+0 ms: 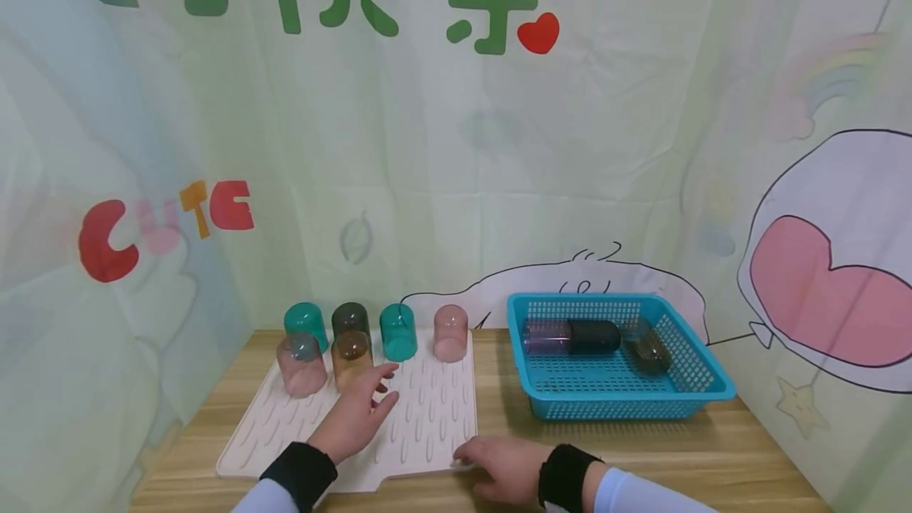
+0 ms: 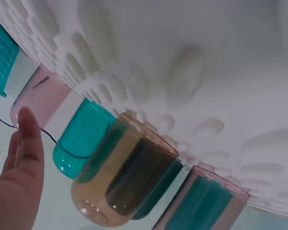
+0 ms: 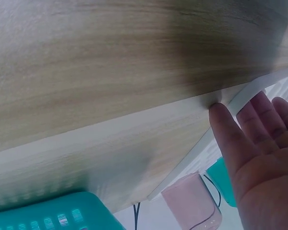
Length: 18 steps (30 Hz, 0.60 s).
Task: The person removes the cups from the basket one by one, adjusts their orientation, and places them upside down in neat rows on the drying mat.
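Note:
Several tinted cups stand upside down on a white ridged drainer board (image 1: 427, 434). My left hand (image 1: 358, 416) hovers over the board with its fingers loosely extended and nothing held. Closest to it is an amber cup (image 1: 352, 366); a pink cup (image 1: 302, 377) stands left of that. Behind them are a green cup (image 1: 305, 319) and a dark grey cup (image 1: 350, 315), both partly covered. A teal cup (image 1: 398, 335) and another pink cup (image 1: 451, 336) stand toward the back right. My right hand (image 1: 509, 465) touches the board's near right corner with relaxed fingers.
A blue plastic basket (image 1: 613, 406) stands on the wooden table (image 1: 499, 386) to the right. Inside lie a purple cup (image 1: 547, 337), a black cup (image 1: 594, 336) and a brownish cup (image 1: 650, 353). A printed cloth backdrop (image 1: 570, 141) hangs behind and at both sides.

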Each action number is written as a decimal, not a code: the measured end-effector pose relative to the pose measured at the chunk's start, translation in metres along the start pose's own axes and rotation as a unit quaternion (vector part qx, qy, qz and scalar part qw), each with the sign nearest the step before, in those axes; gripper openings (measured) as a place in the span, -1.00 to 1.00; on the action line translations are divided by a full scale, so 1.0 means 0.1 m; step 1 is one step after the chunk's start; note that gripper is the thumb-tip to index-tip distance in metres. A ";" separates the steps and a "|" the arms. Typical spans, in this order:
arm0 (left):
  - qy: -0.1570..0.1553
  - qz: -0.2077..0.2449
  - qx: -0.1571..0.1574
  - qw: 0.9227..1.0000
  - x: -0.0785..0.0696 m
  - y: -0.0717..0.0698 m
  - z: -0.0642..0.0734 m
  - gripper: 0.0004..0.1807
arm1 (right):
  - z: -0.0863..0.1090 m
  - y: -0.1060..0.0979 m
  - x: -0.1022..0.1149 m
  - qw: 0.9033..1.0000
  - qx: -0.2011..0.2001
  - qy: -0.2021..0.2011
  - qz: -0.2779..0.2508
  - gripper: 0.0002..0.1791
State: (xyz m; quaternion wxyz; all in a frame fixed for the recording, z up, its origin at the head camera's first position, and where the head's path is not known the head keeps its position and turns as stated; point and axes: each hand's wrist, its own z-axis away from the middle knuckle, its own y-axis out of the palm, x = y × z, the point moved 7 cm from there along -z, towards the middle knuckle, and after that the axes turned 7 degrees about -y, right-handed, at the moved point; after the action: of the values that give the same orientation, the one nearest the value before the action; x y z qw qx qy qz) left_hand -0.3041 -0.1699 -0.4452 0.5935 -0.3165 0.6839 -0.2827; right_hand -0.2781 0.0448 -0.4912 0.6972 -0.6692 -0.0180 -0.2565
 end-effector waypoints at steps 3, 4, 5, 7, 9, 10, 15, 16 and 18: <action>-0.016 -0.017 0.047 0.999 -0.01 0.12 0.06 -0.49 | -0.01 -0.01 0.01 1.000 0.002 0.002 -0.003 -0.53; -0.015 -0.022 0.062 0.998 -0.02 0.15 0.08 -0.50 | -0.01 -0.02 0.01 1.000 0.002 0.000 -0.002 -0.54; -0.014 -0.025 0.076 0.997 -0.03 0.19 0.10 -0.50 | -0.01 -0.02 0.01 1.000 0.003 0.000 -0.003 -0.54; -0.011 -0.028 0.105 0.994 -0.04 0.25 0.14 -0.51 | -0.02 -0.01 0.01 1.000 0.004 -0.001 -0.003 -0.55; 0.001 -0.037 0.125 0.991 -0.06 0.30 0.18 -0.53 | -0.02 -0.02 0.00 1.000 0.004 -0.001 -0.005 -0.55; 0.008 -0.042 0.134 0.990 -0.07 0.32 0.20 -0.54 | -0.02 -0.01 0.00 1.000 0.003 -0.003 -0.004 -0.55; 0.057 -0.079 0.153 0.983 -0.13 0.41 0.28 -0.68 | -0.02 -0.02 0.02 1.000 -0.001 -0.009 0.001 -0.55; 0.061 -0.084 0.157 0.982 -0.13 0.42 0.30 -0.71 | -0.02 -0.03 0.02 1.000 -0.001 -0.009 0.001 -0.55; 0.061 -0.093 0.165 0.980 -0.14 0.43 0.32 -0.74 | -0.01 -0.04 0.04 1.000 -0.002 -0.007 0.000 -0.55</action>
State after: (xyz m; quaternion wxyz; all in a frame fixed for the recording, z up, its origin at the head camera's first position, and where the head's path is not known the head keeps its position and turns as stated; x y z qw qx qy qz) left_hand -0.2754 -0.1318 -0.4736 0.5655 -0.2588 0.6306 -0.4643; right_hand -0.2766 0.0422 -0.4857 0.6958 -0.6722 -0.0228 -0.2520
